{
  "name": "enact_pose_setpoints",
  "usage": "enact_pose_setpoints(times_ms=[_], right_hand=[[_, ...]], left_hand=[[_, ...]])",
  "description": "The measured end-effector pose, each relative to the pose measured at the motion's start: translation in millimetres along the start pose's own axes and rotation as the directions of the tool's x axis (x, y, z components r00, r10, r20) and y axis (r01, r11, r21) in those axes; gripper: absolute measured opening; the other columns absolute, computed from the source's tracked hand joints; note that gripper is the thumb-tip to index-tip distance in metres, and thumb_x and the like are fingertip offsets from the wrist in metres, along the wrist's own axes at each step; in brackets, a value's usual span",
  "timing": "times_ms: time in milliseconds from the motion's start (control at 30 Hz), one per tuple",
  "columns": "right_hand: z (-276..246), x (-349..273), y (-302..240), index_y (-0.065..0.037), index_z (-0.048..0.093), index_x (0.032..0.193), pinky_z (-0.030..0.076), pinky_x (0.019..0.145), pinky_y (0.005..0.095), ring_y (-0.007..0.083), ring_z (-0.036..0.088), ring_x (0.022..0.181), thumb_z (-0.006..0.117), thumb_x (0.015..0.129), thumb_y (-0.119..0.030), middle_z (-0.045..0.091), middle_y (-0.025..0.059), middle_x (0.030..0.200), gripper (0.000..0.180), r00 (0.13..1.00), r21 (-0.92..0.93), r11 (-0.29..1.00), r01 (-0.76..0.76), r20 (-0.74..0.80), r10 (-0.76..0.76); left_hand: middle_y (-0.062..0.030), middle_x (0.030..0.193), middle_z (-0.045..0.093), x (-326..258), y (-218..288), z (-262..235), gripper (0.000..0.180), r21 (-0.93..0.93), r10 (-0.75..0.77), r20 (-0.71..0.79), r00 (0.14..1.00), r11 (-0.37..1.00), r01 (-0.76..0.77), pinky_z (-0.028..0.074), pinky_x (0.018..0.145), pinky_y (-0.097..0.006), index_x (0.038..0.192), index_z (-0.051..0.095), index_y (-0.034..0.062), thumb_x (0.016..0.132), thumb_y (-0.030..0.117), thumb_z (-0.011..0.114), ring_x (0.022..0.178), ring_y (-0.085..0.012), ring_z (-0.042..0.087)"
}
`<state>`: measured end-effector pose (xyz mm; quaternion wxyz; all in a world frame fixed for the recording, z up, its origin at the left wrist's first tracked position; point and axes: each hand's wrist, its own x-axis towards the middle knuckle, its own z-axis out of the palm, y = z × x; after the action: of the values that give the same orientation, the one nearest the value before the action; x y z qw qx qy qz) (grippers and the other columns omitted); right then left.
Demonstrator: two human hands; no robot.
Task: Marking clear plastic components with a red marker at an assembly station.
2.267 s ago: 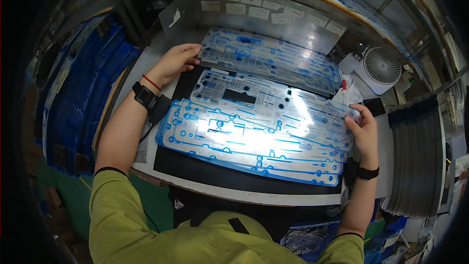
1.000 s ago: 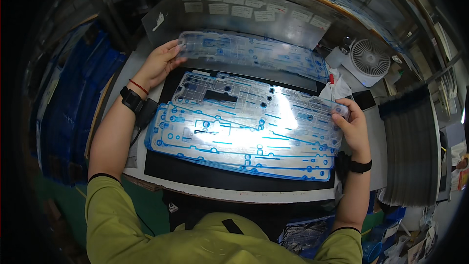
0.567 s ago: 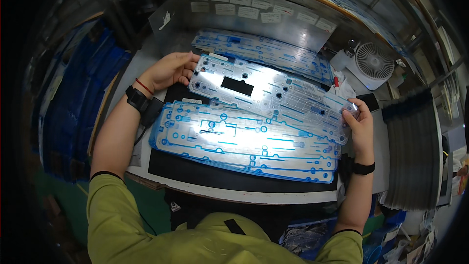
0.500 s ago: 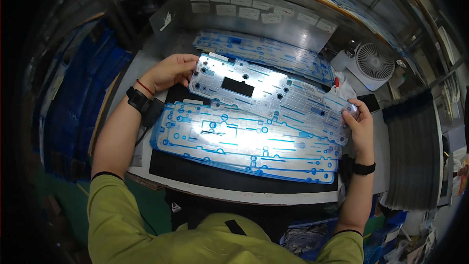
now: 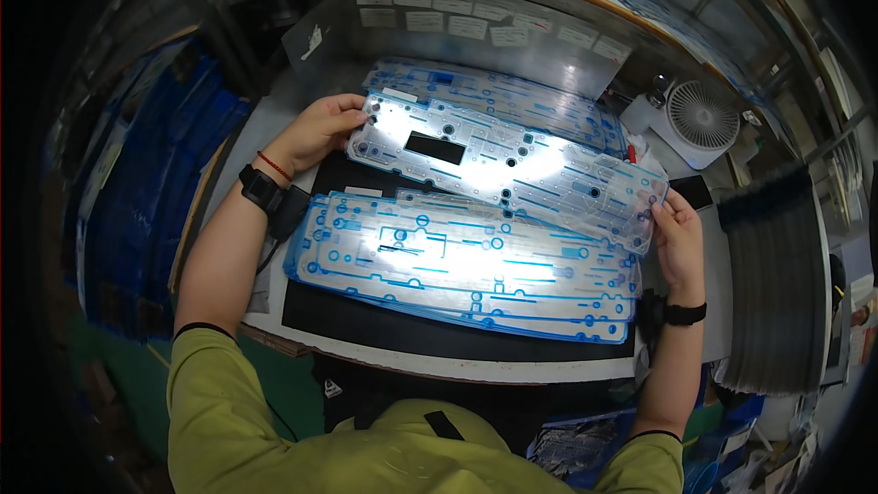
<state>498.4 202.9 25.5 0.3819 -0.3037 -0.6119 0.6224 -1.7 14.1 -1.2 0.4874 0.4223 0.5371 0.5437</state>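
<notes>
A long clear plastic sheet (image 5: 485, 154) with round holes and a dark rectangular cutout is held up at a slant, its right end lower. My left hand (image 5: 320, 134) pinches its left end between thumb and fingers. At the other end, my right hand (image 5: 678, 234) grips the right edge. Below and nearer lies a stack of similar sheets with blue lines and circles (image 5: 471, 265), partly covered by the held sheet. Behind it rests another pile of blue-marked sheets (image 5: 498, 91). Bright glare hides some surface detail.
A black mat (image 5: 366, 309) covers part of the white-edged bench. At the back right stand a white fan (image 5: 702, 119) and a red-capped object (image 5: 631, 155). A panel with paper labels (image 5: 466, 26) rises behind. Blue stacked material (image 5: 165, 210) is at left; a grey stack (image 5: 777, 284) at right.
Both hands have raised the clear sheet slightly away from me and a little left. Its tilt has altered, so the glare falls elsewhere. The near stack has stayed in place.
</notes>
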Motion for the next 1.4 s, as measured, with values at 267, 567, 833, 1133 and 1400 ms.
enact_pose_setpoints(times_ms=[267, 567, 833, 1133, 1400], right_hand=[[3, -1, -2, -0.001, 0.062, 0.104, 0.05, 0.063, 0.0204, 0.0071, 0.064, 0.073, 0.054, 0.1, -0.017, 0.068, 0.0031, 0.087, 0.018, 0.996, 0.025, 1.0, 0.018, -0.089, -0.016], [3, -7, -10, -0.001, 0.061, 0.101, 0.044, 0.054, 0.0195, 0.006, 0.056, 0.059, 0.055, 0.1, -0.023, 0.066, 0.0045, 0.08, 0.023, 0.991, 0.016, 0.997, 0.076, -0.115, -0.074], [5, -4, 1, -0.001, 0.063, 0.11, 0.046, 0.06, 0.0187, 0.0068, 0.062, 0.075, 0.064, 0.091, -0.002, 0.067, 0.0031, 0.091, 0.02, 0.979, -0.15, 0.974, 0.171, -0.082, -0.185], [3, -4, -1, 0.0, 0.06, 0.121, 0.049, 0.075, 0.0217, 0.0082, 0.06, 0.086, 0.063, 0.094, -0.01, 0.063, 0.0057, 0.11, 0.029, 0.988, -0.176, 0.974, 0.144, -0.034, -0.152], [7, -10, -3, -0.004, 0.059, 0.126, 0.046, 0.093, 0.0297, 0.017, 0.051, 0.116, 0.069, 0.088, -0.015, 0.06, 0.0076, 0.118, 0.042, 0.976, -0.622, 0.765, 0.168, 0.211, -0.043]], left_hand=[[0.0078, 0.085, 0.058, 1, -5, -7, 0.024, 0.046, 0.018, -0.047, 0.999, 0.999, -0.016, 0.036, 0.057, -0.017, 0.116, 0.061, 0.008, 0.096, 0.02, 0.059, 0.067, -0.0008, 0.046], [-0.0019, 0.079, 0.064, -5, 11, 11, 0.02, -0.183, 0.063, -0.109, 0.992, 0.98, -0.083, 0.039, 0.047, -0.014, 0.106, 0.058, 0.0072, 0.102, 0.026, 0.05, 0.055, -0.0047, 0.054], [-0.0012, 0.092, 0.066, -4, 5, 7, 0.03, 0.074, 0.083, -0.083, 0.993, 0.994, -0.077, 0.045, 0.055, -0.014, 0.121, 0.056, 0.003, 0.097, 0.021, 0.058, 0.071, -0.005, 0.06], [-0.0007, 0.093, 0.064, 0, 0, -3, 0.033, 0.101, 0.022, -0.048, 0.999, 0.995, -0.017, 0.046, 0.057, -0.014, 0.124, 0.054, 0.0014, 0.096, 0.018, 0.06, 0.071, -0.0044, 0.058], [-0.0015, 0.094, 0.063, 2, -1, -3, 0.034, 0.146, 0.008, -0.071, 0.997, 0.989, 0.003, 0.046, 0.058, -0.014, 0.124, 0.052, 0.0006, 0.097, 0.02, 0.059, 0.072, -0.0051, 0.06]])
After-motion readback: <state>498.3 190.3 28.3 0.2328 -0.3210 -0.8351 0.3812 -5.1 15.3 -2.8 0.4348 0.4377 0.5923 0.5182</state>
